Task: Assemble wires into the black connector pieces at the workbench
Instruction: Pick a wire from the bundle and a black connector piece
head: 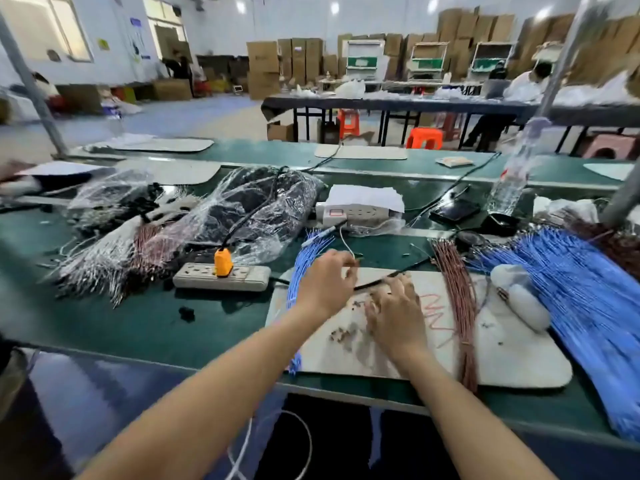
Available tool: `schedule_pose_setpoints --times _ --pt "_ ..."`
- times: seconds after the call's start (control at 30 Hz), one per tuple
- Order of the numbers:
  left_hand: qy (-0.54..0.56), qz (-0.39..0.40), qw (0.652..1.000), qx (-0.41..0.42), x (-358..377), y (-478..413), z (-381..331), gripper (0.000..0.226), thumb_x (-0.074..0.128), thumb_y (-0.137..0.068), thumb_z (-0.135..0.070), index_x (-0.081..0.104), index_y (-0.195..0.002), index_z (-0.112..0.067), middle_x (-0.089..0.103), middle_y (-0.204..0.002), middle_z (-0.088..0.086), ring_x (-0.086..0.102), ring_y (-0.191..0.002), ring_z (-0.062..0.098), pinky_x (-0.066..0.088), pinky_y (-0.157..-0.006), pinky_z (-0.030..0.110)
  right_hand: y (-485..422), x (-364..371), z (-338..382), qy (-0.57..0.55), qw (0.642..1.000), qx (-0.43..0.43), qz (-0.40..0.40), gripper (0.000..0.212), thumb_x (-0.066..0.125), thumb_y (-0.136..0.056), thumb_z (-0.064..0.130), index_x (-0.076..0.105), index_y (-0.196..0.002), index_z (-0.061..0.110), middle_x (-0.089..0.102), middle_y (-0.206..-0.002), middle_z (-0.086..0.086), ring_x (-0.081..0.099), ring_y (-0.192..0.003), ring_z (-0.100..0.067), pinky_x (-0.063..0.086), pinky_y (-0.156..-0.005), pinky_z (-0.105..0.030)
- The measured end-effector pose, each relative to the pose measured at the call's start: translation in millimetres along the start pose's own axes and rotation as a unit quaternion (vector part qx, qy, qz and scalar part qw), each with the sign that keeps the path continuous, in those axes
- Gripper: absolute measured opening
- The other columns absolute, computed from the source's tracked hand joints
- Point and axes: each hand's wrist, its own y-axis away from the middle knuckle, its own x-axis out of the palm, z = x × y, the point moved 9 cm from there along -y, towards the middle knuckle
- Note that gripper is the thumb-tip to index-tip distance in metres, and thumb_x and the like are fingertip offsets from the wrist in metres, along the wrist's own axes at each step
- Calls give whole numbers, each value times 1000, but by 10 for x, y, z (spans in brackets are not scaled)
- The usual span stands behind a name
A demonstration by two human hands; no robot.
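Observation:
My left hand (325,282) hovers over the grey work mat (512,362), fingers curled, pinching a thin white wire (347,244) that arcs up from its fingertips. My right hand (394,313) lies flat on the mat with fingers spread over small dark connector pieces (341,336). A thin black cable (391,277) runs across the mat between the hands. Blue wires (304,258) lie at the mat's left edge, brown wires (457,299) right of my right hand, and a large blue bundle (588,306) at far right.
A power strip (221,277) with an orange plug (223,262) lies left of the mat. Behind it are plastic bags of black parts (256,206) and white and brown wire bundles (104,261). A water bottle (512,174) and a phone (453,210) stand at the back right.

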Motion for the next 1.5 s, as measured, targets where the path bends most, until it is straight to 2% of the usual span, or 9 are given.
schedule_pose_setpoints --times 0.27,0.5,0.67,0.73,0.93,1.13,1.27,1.37,1.5 --pt "-124 56 981 -138 -207 -381 980 24 66 -89 -21 65 -109 -7 67 -109 12 60 -102 26 47 -89 33 674 794 -216 9 991 76 111 33 42 -97 37 61 -118 21 57 -126 -2 48 -120 -20 33 -109 -41" --pt "-115 -1 979 -167 -217 -437 1088 11 62 -91 -21 64 -95 -11 67 -94 6 61 -85 20 53 -78 36 464 500 85 -289 943 137 -92 4 74 -81 6 69 -81 6 63 -93 -6 56 -97 -21 39 -87 -19" --pt "-42 -103 993 -36 -346 -230 673 8 69 -85 -19 60 -83 -19 60 -77 -8 56 -70 11 48 -65 27 312 1135 491 -613 723 278 157 29 53 -98 24 70 -81 8 69 -70 -4 63 -60 -13 51 -55 -22" --pt "-10 -121 992 -13 -354 -103 611 16 71 -81 -13 59 -82 -23 58 -76 -13 54 -67 3 45 -64 19 245 1205 584 -627 704 276 187 26 55 -96 20 70 -78 8 66 -65 -2 53 -49 -9 44 -46 -17" --pt "3 -51 998 -29 15 173 799 11 54 -80 -29 52 -91 -29 50 -89 -1 48 -78 10 42 -74 27 -44 1100 518 -704 646 281 88 23 53 -97 10 68 -80 8 67 -61 -3 52 -42 -8 43 -40 -18" --pt "84 -47 993 -62 -55 208 755 53 58 -82 7 41 -100 -40 50 -103 -16 53 -96 7 40 -82 9 -697 214 -190 -748 587 265 -160 16 50 -99 21 63 -92 17 71 -63 3 63 -52 -9 53 -51 -21" --pt "64 -343 936 -41 -1024 464 725 13 55 -89 -30 61 -98 -23 56 -103 -9 50 -102 -1 36 -91 8 -652 -109 -760 -726 587 262 -245 19 51 -99 18 67 -90 15 72 -67 5 63 -58 -5 51 -56 -16" --pt "24 -469 870 -152 -1825 507 1332 13 54 -89 -6 61 -98 -12 60 -104 7 52 -88 6 42 -77 4 -317 299 -810 -720 592 305 -194 32 37 -104 28 64 -96 13 74 -75 -1 64 -54 -12 51 -49 -19" --pt "-89 -133 952 -263 -1709 -257 2099 23 57 -90 3 70 -104 -10 69 -107 12 59 -78 17 45 -57 10 60 878 -694 -736 563 356 -119 32 34 -104 30 61 -100 13 73 -73 -10 65 -55 -20 53 -49 -20"
